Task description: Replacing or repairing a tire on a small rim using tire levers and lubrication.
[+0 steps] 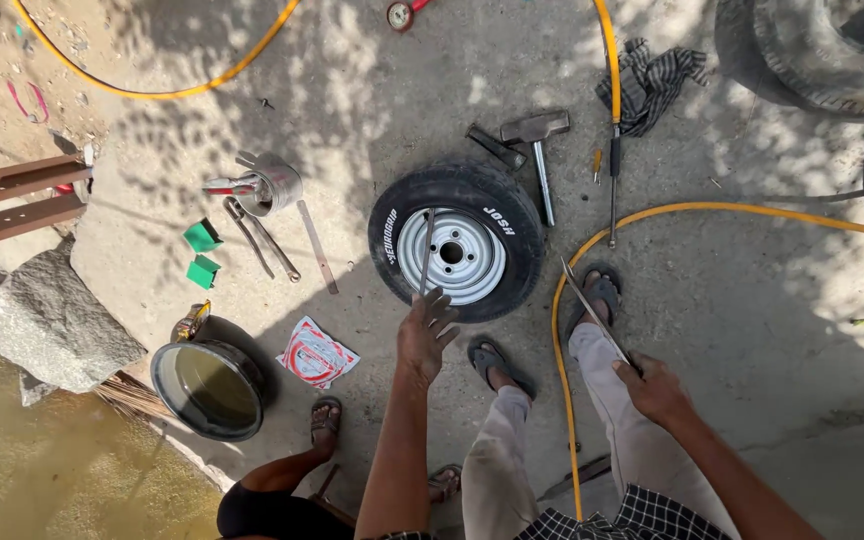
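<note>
You are standing over the small wheel (455, 290), which lies flat on the concrete ground just ahead of your sandalled feet, its white steel rim facing up.

The step in hand looks like levering at the bead. Your left hand (427, 328) grips the near end of a flat bar (426, 250). The bar runs from the wheel's near edge across the rim towards the hub, and I cannot tell whether its far tip is tucked under the rubber. Your right hand (657, 388) is clenched around a second bar (592, 310), held off to the right of the wheel and clear of it, with its tip pointing up and away over your right foot.

As I judge it, the next move calls for a firm purchase with the first bar before the second goes in close beside it at the rim. A foot on the tyre's near wall would keep the wheel from skating.

Your left arm reaches straight forward and down, wrist nearly in line with the bar. Your right arm is bent and drawn back, elbow out.

A yellow hose (652, 212) curves round the wheel's right side, and a hammer (537, 140) lies just beyond the wheel. Another person's foot (327, 420) rests near the wheel's left, beside a dark basin (167, 400).
</note>
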